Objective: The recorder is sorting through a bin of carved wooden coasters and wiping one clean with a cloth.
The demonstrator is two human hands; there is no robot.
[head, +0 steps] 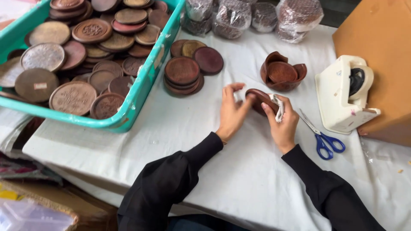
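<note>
Both hands meet over the middle of the white-covered surface [239, 179]. The right hand [282, 122] has its fingers clamped on a dark brown round wooden piece [259, 99], with a white cloth [278, 107] bunched between palm and piece. The piece is tilted, its edge running from upper left to lower right, lifted just off the surface. The left hand [233, 109] touches its left rim with the thumb and forefinger, other fingers loosely curled and apart; not a full grip. Right hand carries the piece; left only steadies. Both forearms in black sleeves angle inward. Near: stack of wooden discs [183, 76] to the left, holder with discs [281, 72] behind, blue-handled scissors [322, 136] and tape dispenser [344, 94] to the right, teal crate [137, 92] far left.
</note>
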